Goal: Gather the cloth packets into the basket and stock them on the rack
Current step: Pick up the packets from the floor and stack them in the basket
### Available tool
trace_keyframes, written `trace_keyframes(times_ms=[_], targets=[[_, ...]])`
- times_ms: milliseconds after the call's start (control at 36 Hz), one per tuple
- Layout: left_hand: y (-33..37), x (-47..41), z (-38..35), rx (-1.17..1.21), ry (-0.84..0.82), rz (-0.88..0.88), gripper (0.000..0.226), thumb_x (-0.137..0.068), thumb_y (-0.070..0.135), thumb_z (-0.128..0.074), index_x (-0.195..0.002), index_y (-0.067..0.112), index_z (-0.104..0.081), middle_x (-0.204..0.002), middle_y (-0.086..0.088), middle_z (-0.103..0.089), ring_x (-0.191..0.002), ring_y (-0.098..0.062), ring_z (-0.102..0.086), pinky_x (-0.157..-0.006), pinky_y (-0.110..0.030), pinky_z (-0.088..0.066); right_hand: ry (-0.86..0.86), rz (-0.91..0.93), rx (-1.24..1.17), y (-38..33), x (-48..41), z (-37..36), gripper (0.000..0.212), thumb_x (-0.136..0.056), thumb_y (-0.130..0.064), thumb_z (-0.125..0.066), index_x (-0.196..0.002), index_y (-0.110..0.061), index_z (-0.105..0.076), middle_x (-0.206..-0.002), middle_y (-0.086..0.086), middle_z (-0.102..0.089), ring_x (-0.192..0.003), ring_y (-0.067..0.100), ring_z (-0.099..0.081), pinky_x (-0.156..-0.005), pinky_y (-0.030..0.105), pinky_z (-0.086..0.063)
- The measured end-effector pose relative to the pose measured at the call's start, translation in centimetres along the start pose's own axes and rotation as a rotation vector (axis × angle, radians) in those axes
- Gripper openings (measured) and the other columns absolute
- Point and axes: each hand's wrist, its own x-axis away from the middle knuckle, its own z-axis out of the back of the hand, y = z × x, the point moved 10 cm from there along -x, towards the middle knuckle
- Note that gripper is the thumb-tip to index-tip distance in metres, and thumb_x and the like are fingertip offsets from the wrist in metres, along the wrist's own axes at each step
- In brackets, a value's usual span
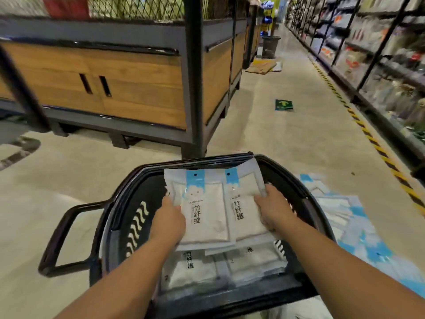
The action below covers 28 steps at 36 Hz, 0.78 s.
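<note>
Both hands are on two side-by-side stacks of cloth packets (208,208), held over the open black shopping basket (305,199). Left hand (169,223) clamps the left stack's 9 o'clock edge, fingers wrapped under and thumb on top; right hand (273,209) clamps the right stack's 3 o'clock edge the same way.

Long axis of the packets runs 12 to 6, blue headers at 12, far edge resting near the basket's 12 o'clock rim. More packets already lie flat on the basket floor (188,270), directly below toward 6 (same orientation, so the drop is straight down, no rotation needed).

Loose packets still on the floor (340,217) at 3 o'clock, just outside the basket wall; right hand is nearer for those. Gathering looks partway done; rack stocking not started.
</note>
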Motion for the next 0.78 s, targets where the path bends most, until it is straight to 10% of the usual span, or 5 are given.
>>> trace_keyframes(times_ms=[194, 333, 444, 583, 778], targets=[[-3.7, -1.0, -4.9, -0.219, -0.155, 0.05, 0.025, -0.097, 0.007, -0.042, -0.122, 0.004, -0.038, -0.12, -0.023, -0.059, -0.111, -0.038, -0.059, -0.082, -0.039, -0.047, -0.198, -0.114, 0.289, 5.0, -1.7, -3.5, 0.001, -0.099, -0.019, -0.055, -0.1, -0.017, -0.056, -0.104, 0.01, -0.064, -0.094, 0.027, -0.063, -0.084, 0.044, -0.056], [-6.9, -1.8, -7.5, -0.26, -0.284, 0.194, 0.046, -0.104, 0.023, -0.045, -0.143, 0.002, -0.033, -0.14, -0.019, -0.048, -0.128, -0.036, -0.049, -0.097, -0.041, -0.041, -0.274, -0.188, 0.576, 7.7, -3.0, -4.7, 0.044, -0.103, -0.023, -0.051, -0.14, -0.002, -0.04, -0.138, 0.016, -0.053, -0.121, 0.031, -0.055, -0.093, 0.036, -0.044], [-9.2, -1.8, -8.5, -0.213, -0.318, 0.344, 0.049, -0.101, 0.029, -0.056, -0.139, 0.004, -0.038, -0.132, -0.017, -0.056, -0.117, -0.034, -0.057, -0.079, -0.037, -0.041, -0.293, -0.288, 0.73, 9.8, -3.0, -4.2, 0.057, -0.105, -0.02, -0.047, -0.153, 0.003, -0.024, -0.141, 0.018, -0.052, -0.122, 0.031, -0.056, -0.092, 0.034, -0.047], [-9.8, -1.6, -9.6, -0.27, -0.339, 0.4, 0.074, -0.103, 0.019, -0.042, -0.157, 0.02, 0.009, -0.145, -0.018, -0.042, -0.118, -0.031, -0.053, -0.079, -0.036, -0.04, -0.314, -0.337, 0.83, 11.0, -3.8, -4.5, 0.069, -0.104, -0.015, -0.048, -0.158, -0.003, -0.007, -0.138, 0.021, -0.053, -0.115, 0.032, -0.058, -0.086, 0.038, -0.047], [-7.0, -1.2, -12.3, -0.538, -0.637, 0.022, 0.112, -0.08, 0.055, -0.075, -0.155, 0.046, 0.007, -0.165, -0.005, 0.017, -0.151, -0.04, 0.007, -0.12, -0.059, -0.014, -0.609, -0.145, 1.108, 9.9, -3.8, -9.2, 0.109, -0.082, -0.066, -0.07, -0.156, -0.047, 0.008, -0.167, 0.01, 0.016, -0.154, 0.04, -0.003, -0.123, 0.057, -0.015]])
